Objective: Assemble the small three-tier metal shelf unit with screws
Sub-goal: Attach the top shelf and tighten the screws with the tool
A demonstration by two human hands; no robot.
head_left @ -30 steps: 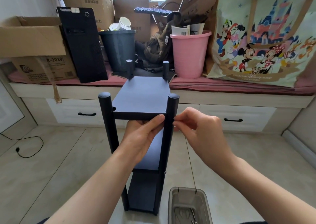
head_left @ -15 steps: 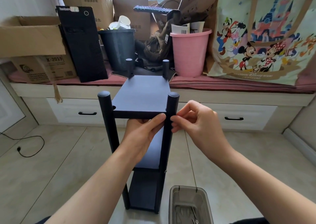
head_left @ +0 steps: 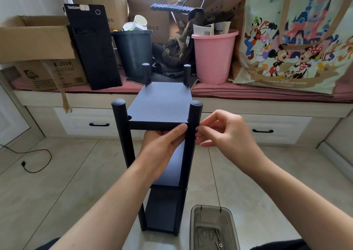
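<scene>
Change since earlier frame: the right hand (head_left: 227, 133) has drawn back slightly from the near right post (head_left: 192, 135), its fingertips now just at the post's right side; the left hand (head_left: 162, 146) has stayed under the top tier; the view has shifted a little.
Cardboard boxes: one open brown box (head_left: 36, 38) at far left on the pink-cushioned window bench (head_left: 267, 93), more stacked behind.
Black computer tower: one (head_left: 93, 45), upright on the bench.
Bins: two, a dark round bin (head_left: 133, 53) holding paper cups and a pink plastic bin (head_left: 214, 57).
Small dark three-tier metal shelf unit (head_left: 160, 104): standing upright on the tiled floor in front of the bench; three flat tiers, four round posts counted.
Left hand: reaches between the near posts, thumb along the front edge of the top tier, fingers hidden beneath, gripping that tier.
Right hand: thumb and forefinger pinched together against the near right post at top-tier height; a small dark thing, apparently a screw, is barely visible between them.
Grey translucent plastic tub (head_left: 212, 228): one, on the floor right of the shelf, small metal hardware inside.
Cartoon-print tote bag (head_left: 292, 38): one, at right on the bench.
</scene>
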